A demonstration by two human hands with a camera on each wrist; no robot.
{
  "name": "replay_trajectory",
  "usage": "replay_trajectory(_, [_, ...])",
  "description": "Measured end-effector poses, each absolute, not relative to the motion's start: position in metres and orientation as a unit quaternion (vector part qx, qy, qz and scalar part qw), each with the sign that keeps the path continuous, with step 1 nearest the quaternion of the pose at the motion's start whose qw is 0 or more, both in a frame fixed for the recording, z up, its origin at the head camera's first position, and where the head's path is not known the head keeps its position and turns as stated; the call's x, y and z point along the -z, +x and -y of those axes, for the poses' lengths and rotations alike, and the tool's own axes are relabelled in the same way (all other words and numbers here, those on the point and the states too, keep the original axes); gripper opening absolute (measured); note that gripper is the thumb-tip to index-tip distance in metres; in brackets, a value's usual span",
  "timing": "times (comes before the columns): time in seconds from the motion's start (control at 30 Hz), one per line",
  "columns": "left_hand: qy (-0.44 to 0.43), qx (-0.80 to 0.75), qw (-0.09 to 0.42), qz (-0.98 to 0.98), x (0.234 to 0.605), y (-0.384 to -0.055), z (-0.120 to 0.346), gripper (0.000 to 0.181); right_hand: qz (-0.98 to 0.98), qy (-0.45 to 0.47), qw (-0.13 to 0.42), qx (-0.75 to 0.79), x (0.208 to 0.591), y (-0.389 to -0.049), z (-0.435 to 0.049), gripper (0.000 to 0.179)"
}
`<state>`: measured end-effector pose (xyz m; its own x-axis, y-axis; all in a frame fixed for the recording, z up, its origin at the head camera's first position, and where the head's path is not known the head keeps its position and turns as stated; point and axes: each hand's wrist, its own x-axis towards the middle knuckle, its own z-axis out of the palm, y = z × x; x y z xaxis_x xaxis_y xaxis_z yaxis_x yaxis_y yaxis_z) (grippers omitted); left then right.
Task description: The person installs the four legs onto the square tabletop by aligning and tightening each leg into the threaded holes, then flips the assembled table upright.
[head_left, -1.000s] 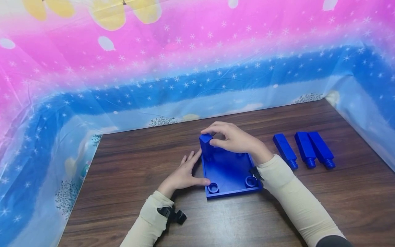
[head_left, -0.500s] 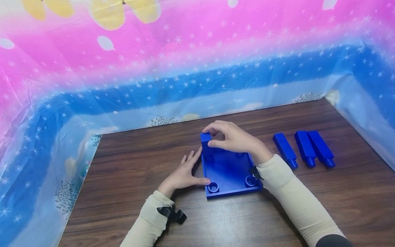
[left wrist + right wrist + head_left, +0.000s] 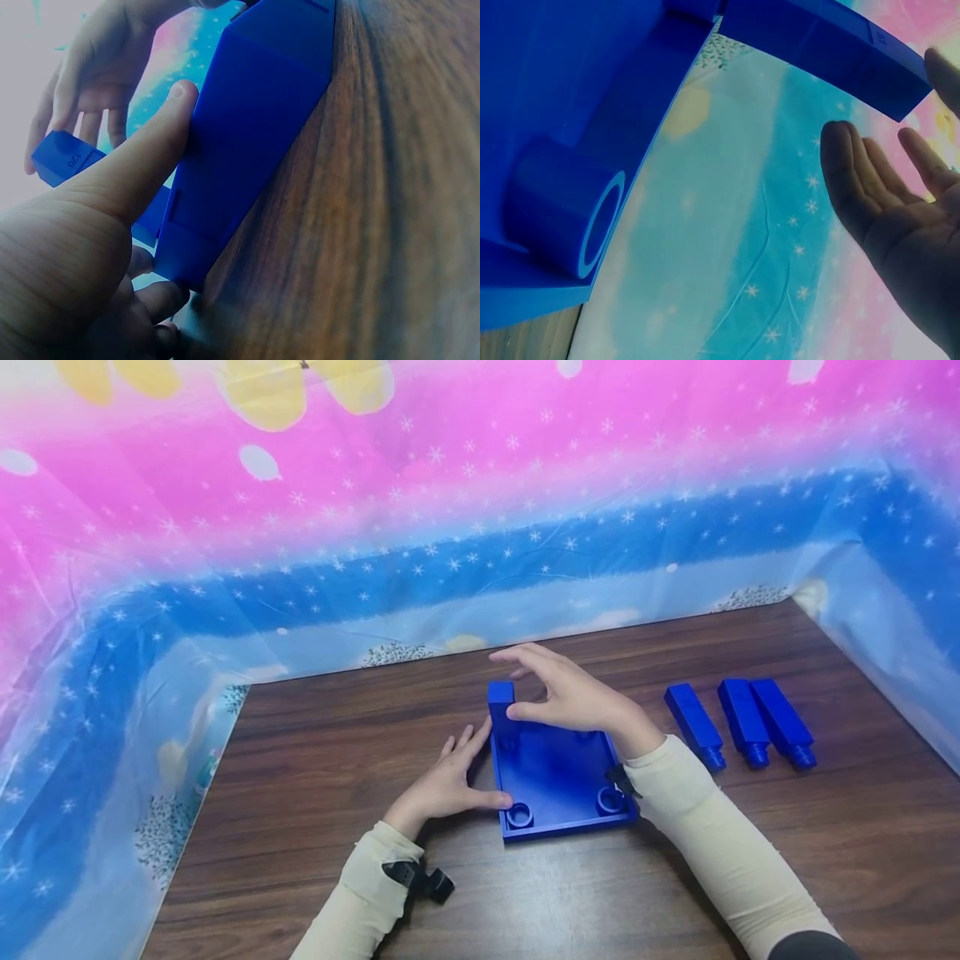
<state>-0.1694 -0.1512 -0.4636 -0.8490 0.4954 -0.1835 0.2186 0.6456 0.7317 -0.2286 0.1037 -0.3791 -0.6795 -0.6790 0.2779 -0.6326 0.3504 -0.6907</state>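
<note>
Fingers of the right hand point(image 3: 577, 693) have spread away from the post point(image 3: 500, 714), thumb at its side; it stands mid-frame, apparently seated in the tray point(image 3: 570, 828), which the left hand point(image 3: 448, 785) touches, fingers spread.

The right hand point(image 3: 573, 693) lets go its pinch on the upright blue square peg point(image 3: 501, 708) — a second ago its forefinger point(image 3: 521, 654) bends over the peg's top; now that finger reaches out straighter and higher, with a gap between it and the top. The peg itself is turned: earlier a corner edge points toward the head camera — now one flat side faces it almost squarely.
</note>
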Motion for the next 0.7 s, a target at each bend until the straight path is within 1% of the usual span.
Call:
replay_trajectory(0.17, [0.199, -0.371, 0.189, -0.887, 0.4638, -0.1689, 0.1507, 0.125, -0.808, -0.426, 0.045, 0.404, 0.3782, -0.2266, -0.1026, 0.064])
replay_trajectory(0.3, [0.199, -0.371, 0.190, -0.887, 0.4642, -0.1688, 0.1511, 0.125, -0.808, -0.434, 0.045, 0.397, 0.3777, -0.2249, -0.1010, 0.060])
replay_trajectory(0.57, [0.199, -0.375, 0.187, -0.886, 0.4652, -0.1693, 0.1512, 0.124, -0.801, -0.439, 0.053, 0.403, 0.3773, -0.2240, -0.0990, 0.057])
replay_trajectory(0.7, [0.201, -0.374, 0.186, -0.886, 0.4655, -0.1699, 0.1514, 0.124, -0.798, -0.446, 0.046, 0.402, 0.3779, -0.2248, -0.0985, 0.054])
